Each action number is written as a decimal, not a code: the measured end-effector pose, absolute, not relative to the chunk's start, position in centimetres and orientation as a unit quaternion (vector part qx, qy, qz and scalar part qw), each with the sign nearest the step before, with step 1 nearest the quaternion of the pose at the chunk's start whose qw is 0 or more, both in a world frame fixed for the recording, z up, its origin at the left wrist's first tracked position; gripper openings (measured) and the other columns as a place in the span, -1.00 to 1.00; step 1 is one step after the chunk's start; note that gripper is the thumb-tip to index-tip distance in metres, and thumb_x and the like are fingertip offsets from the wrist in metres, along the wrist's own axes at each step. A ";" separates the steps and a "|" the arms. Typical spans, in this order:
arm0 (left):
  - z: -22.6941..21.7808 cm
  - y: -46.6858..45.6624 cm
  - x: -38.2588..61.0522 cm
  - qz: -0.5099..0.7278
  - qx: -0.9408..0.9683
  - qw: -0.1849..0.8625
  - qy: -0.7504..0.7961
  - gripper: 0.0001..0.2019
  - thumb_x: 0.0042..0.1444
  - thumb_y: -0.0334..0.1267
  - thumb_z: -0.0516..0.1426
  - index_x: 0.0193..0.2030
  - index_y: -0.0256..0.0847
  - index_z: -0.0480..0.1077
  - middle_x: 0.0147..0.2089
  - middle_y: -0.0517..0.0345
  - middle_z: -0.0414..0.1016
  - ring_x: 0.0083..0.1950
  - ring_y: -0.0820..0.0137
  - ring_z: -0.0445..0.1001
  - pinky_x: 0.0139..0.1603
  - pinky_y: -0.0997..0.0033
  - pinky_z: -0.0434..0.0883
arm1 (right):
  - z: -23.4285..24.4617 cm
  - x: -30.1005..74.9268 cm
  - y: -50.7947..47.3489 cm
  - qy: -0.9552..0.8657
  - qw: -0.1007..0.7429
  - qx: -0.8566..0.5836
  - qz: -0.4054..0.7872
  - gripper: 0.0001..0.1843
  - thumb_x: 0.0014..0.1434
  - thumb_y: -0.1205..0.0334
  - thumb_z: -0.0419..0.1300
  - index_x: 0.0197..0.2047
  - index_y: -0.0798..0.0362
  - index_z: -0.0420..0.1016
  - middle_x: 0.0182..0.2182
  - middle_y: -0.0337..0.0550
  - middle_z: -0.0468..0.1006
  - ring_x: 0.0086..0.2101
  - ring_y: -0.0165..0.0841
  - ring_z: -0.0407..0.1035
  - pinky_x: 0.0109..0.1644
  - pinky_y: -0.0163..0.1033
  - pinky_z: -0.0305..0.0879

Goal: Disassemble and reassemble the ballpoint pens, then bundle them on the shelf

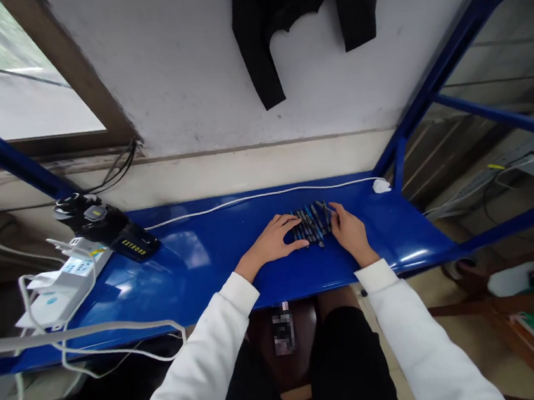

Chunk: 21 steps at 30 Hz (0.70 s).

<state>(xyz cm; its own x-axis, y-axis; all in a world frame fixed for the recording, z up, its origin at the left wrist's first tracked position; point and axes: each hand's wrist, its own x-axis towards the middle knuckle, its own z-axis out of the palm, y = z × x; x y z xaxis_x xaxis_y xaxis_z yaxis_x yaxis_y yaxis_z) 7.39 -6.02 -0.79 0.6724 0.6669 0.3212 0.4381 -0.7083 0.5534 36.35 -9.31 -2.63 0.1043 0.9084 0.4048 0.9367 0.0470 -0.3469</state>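
A bunch of dark pens (311, 224), several with blue parts, lies side by side on the blue tabletop (222, 230). At the bunch's left end is my left hand (275, 238), its thumb and fingers spread apart and the fingertips touching the pens. My right hand (349, 232) is at the opposite end, fingers bent and a little apart beside the outermost pens. Between the two hands the pens stand unevenly, some tilted. Whether the right fingertips press on a pen is too small to make out.
On the left, a black bottle (112, 226) lies tilted against a white power strip (72, 278) with plugs and cables. A white cable (247, 197) runs along the table's back to a white lump (380, 185). Blue metal posts (399, 160) rise at the sides. Black clothing (256, 55) hangs above.
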 end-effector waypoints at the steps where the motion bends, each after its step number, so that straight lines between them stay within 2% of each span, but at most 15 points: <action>1: -1.0 -6.0 7.4 0.264 0.886 0.215 0.314 -0.25 0.42 0.37 0.21 0.54 -0.07 0.46 0.55 -0.12 0.46 0.57 -0.04 0.39 0.71 -0.21 0.19 | -2.7 36.6 -9.3 -0.671 0.295 -0.679 -0.026 -0.47 0.53 0.27 0.02 0.47 0.05 0.47 0.05 0.11 0.76 -0.08 -0.02 0.67 -0.07 -0.06 0.54; 4: -1.4 -6.4 7.4 0.273 0.889 0.194 0.313 -0.24 0.42 0.38 0.19 0.54 -0.07 0.47 0.55 -0.13 0.46 0.58 -0.04 0.38 0.66 -0.18 0.29 | -2.9 37.2 -9.1 -0.672 0.350 -0.652 -0.026 -0.41 0.47 0.36 -0.01 0.48 0.09 0.46 0.02 0.14 0.70 -0.06 -0.02 0.64 0.06 0.04 0.59; 7: -1.6 -6.8 7.4 0.265 0.891 0.185 0.320 -0.22 0.44 0.39 0.17 0.56 -0.09 0.44 0.60 -0.14 0.42 0.64 -0.05 0.33 0.68 -0.20 0.27 | -3.4 37.7 -8.9 -0.666 0.376 -0.643 -0.027 -0.44 0.44 0.37 -0.01 0.39 0.11 0.56 0.01 0.17 0.66 -0.04 -0.01 0.62 0.14 0.10 0.60; 13: -1.3 -7.5 7.2 0.227 0.894 0.188 0.337 -0.13 0.45 0.42 0.11 0.64 -0.15 0.33 0.71 -0.14 0.25 0.74 -0.02 0.18 0.73 -0.17 0.19 | -4.3 37.6 -8.6 -0.700 0.358 -0.616 -0.046 -0.57 0.56 0.13 0.08 0.22 0.08 0.72 0.07 0.20 0.74 0.11 0.11 0.59 0.31 0.29 0.54; 17: -0.9 -8.0 7.1 0.207 0.897 0.193 0.339 -0.13 0.45 0.43 0.11 0.67 -0.10 0.29 0.75 -0.11 0.15 0.77 -0.01 0.12 0.72 -0.19 0.19 | -4.8 37.5 -8.5 -0.716 0.366 -0.593 -0.040 -0.51 0.60 0.04 0.08 0.28 0.11 0.71 0.17 0.20 0.75 0.31 0.14 0.52 0.45 0.34 0.46; 21: -0.5 -8.4 7.1 0.195 0.896 0.193 0.349 -0.14 0.48 0.41 0.09 0.69 -0.09 0.25 0.75 -0.10 0.12 0.77 -0.02 0.10 0.72 -0.20 0.21 | -5.3 37.7 -8.4 -0.713 0.353 -0.606 -0.027 -0.41 0.62 -0.05 0.06 0.34 0.19 0.68 0.26 0.30 0.70 0.42 0.17 0.44 0.51 0.39 0.39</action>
